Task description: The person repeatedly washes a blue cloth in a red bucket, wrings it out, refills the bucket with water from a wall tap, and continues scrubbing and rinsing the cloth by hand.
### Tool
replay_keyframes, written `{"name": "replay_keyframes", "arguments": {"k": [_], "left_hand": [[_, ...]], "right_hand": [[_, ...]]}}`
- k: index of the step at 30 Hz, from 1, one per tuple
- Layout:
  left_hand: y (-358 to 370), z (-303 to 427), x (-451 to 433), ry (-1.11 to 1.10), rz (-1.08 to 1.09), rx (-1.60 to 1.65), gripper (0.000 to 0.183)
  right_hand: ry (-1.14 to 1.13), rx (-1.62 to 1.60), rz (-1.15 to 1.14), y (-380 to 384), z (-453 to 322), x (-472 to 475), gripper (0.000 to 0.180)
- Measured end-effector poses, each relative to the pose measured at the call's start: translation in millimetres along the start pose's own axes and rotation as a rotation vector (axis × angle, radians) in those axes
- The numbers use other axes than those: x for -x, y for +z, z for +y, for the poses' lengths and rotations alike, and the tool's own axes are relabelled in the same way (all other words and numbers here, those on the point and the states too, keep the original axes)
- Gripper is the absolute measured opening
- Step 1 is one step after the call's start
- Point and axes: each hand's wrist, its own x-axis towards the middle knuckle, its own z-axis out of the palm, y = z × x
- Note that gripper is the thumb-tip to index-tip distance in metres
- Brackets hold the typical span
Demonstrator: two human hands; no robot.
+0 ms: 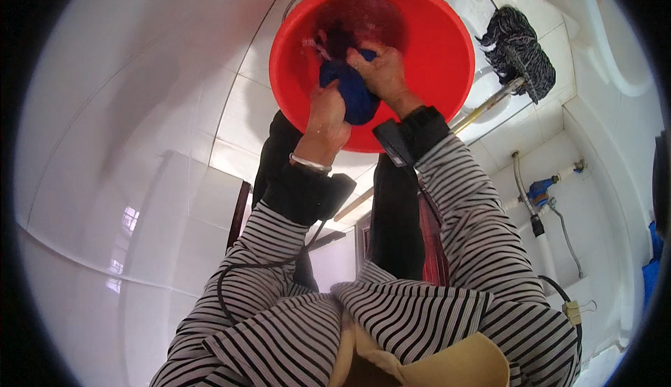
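A round red plastic basin (437, 72) sits on the tiled floor before me, with water in its far part. Over it, my left hand (327, 114) grips the near left side of a wet dark blue cloth (354, 91). My right hand (382, 72) holds the upper right part of the same cloth, a bit of blue showing at its fingers. Darker fabric (338, 38) lies in the water beyond the cloth; its shape is unclear. Both palms are hidden.
A mop with grey-black strands (519, 51) stands to the right, its handle (485, 106) running behind my right forearm. A squat toilet (490, 91) lies beneath it. Pipes with a blue valve (540, 190) are at the right wall. A white tiled wall (131, 141) rises on the left.
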Motion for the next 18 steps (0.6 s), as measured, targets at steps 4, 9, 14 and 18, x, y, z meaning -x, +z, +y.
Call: {"name": "replay_keyframes", "arguments": {"k": [4, 9, 14, 18], "left_hand": [[20, 17, 19, 0.329, -0.068, -0.35, 0.038], [25, 30, 21, 0.5, -0.238, -0.764, 0.057], [20, 20, 18, 0.77, -0.217, -1.082, 0.068], [10, 27, 10, 0.754, -0.132, -1.139, 0.07]], "right_hand": [[-0.175, 0.591, 0.016, -40, 6, 6, 0.044], [-0.272, -0.223, -0.37, -40, -16, 22, 0.062], [-0.096, -0.338, -0.248, -19, 19, -18, 0.065], [-0.035, 0.164, 0.046, -18, 63, -63, 0.059]]}}
